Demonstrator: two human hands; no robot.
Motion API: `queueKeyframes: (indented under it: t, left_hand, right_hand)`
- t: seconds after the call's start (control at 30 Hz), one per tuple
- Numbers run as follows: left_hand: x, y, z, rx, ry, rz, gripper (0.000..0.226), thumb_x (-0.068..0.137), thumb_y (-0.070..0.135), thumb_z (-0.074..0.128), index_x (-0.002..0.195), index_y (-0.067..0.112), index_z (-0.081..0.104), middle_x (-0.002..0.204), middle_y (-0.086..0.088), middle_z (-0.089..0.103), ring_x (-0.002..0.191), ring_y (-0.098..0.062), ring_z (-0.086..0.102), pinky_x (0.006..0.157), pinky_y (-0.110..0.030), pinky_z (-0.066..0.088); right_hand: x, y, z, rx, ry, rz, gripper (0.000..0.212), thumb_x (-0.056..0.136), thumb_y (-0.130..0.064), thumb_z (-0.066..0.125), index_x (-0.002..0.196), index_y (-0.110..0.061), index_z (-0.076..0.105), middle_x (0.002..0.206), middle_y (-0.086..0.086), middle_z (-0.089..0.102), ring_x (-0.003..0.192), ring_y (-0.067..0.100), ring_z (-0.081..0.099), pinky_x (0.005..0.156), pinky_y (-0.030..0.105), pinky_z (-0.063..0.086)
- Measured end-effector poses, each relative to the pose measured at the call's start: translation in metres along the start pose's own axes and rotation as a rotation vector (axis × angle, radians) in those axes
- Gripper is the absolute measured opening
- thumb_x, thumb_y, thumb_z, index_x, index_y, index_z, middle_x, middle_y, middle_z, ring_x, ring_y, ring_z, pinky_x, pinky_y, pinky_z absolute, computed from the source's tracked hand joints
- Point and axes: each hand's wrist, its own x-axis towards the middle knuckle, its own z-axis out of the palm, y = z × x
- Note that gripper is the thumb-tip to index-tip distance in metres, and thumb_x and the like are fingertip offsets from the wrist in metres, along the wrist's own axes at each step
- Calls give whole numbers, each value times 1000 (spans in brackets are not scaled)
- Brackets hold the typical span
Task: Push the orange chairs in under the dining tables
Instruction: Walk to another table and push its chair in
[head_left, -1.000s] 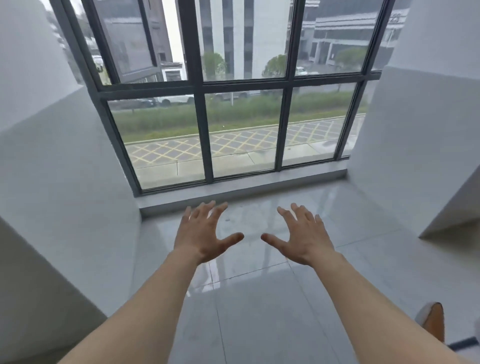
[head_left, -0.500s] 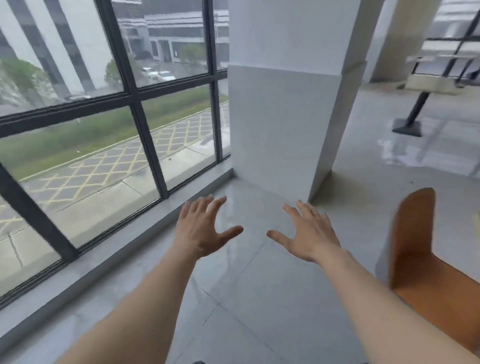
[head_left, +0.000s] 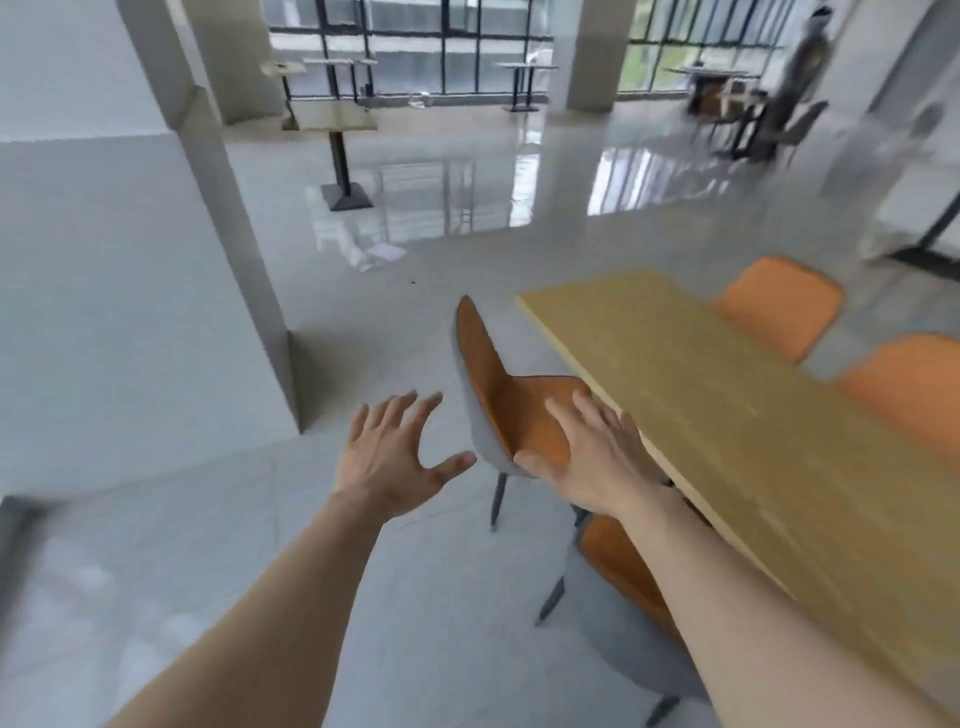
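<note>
Both hands were out in front of me, empty, fingers spread: my left hand (head_left: 395, 457) over the floor (head_left: 208, 545), my right hand (head_left: 592, 457) over the nearest orange chair (head_left: 498, 395). That chair stood beside the wooden table (head_left: 753, 441), not pushed under.

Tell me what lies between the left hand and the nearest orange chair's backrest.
Nothing. In the head view the left hand hangs open, and only bare grey floor shows in the gap up to the orange chair. The right hand overlaps its seat.
</note>
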Motion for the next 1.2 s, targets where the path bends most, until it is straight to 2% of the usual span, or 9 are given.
queueKeyframes:
  t: [0.17, 0.23, 0.47, 0.73, 0.83, 0.9, 1.0, 1.1, 1.2]
  left_hand:
    - [56, 71, 49, -26, -104, 265, 104, 73, 100, 25, 159, 41, 22, 166, 5, 29, 154, -21, 21, 127, -49, 10]
    - [66, 97, 69, -25, -151, 335, 106, 72, 101, 21, 159, 41, 20, 166, 6, 28, 154, -22, 20, 127, -49, 10]
    - [73, 172, 159, -31, -342, 549, 96, 78, 96, 29, 158, 45, 19, 164, 8, 28, 153, -18, 18, 128, -46, 3]
    - [36, 189, 242, -54, -572, 660, 95, 77, 96, 31, 156, 46, 17, 165, 12, 25, 153, -15, 16, 128, -42, 3]
    - [25, 181, 266, -86, -632, 713, 95, 78, 96, 30, 157, 46, 19, 164, 13, 27, 152, -15, 18, 128, -42, 7]
    - [17, 170, 281, -77, -680, 739, 97, 77, 98, 26, 157, 45, 18, 166, 13, 25, 154, -16, 17, 128, -44, 10]
    - [14, 152, 296, -47, -718, 795, 94, 77, 97, 23, 155, 46, 20, 164, 15, 28, 151, -15, 20, 127, -39, 11]
    - [19, 143, 305, -72, -683, 860, 80, 83, 90, 25, 150, 46, 30, 155, 18, 40, 143, -14, 33, 121, -33, 19]
    - [27, 142, 313, -85, -682, 887, 70, 91, 81, 25, 149, 44, 36, 151, 17, 47, 139, -16, 39, 118, -33, 27]
  right_hand:
    - [-40, 81, 8, 10, 46, 263, 98, 83, -92, 29, 161, -33, 19, 172, 5, 14, 158, 29, 9, 125, 58, 14]
    - [-55, 109, 15, 12, 37, 356, 100, 83, -92, 27, 162, -32, 17, 172, 6, 13, 158, 29, 8, 125, 57, 13]
    - [-103, 181, 63, 52, 10, 622, 104, 82, -94, 22, 163, -30, 16, 172, 10, 14, 158, 30, 10, 126, 58, 15]
    - [-145, 185, 152, 239, -124, 785, 105, 78, -94, 30, 162, -33, 16, 172, 5, 12, 159, 25, 5, 128, 53, 9]
    - [-157, 178, 175, 370, -192, 823, 108, 77, -96, 33, 163, -34, 17, 173, 3, 11, 159, 23, 3, 128, 51, 6]
    - [-164, 177, 187, 399, -219, 849, 107, 76, -95, 39, 162, -34, 20, 172, 0, 17, 158, 24, 8, 128, 47, 8]
    - [-164, 171, 199, 320, -236, 858, 107, 74, -96, 38, 160, -34, 24, 168, -6, 23, 154, 22, 16, 127, 44, 13]
    - [-149, 163, 210, 216, -252, 886, 108, 70, -101, 27, 159, -39, 22, 167, -6, 22, 153, 23, 15, 125, 52, 10]
    - [-139, 157, 221, 115, -232, 924, 106, 69, -103, 20, 156, -43, 24, 164, -7, 29, 150, 24, 21, 122, 56, 14]
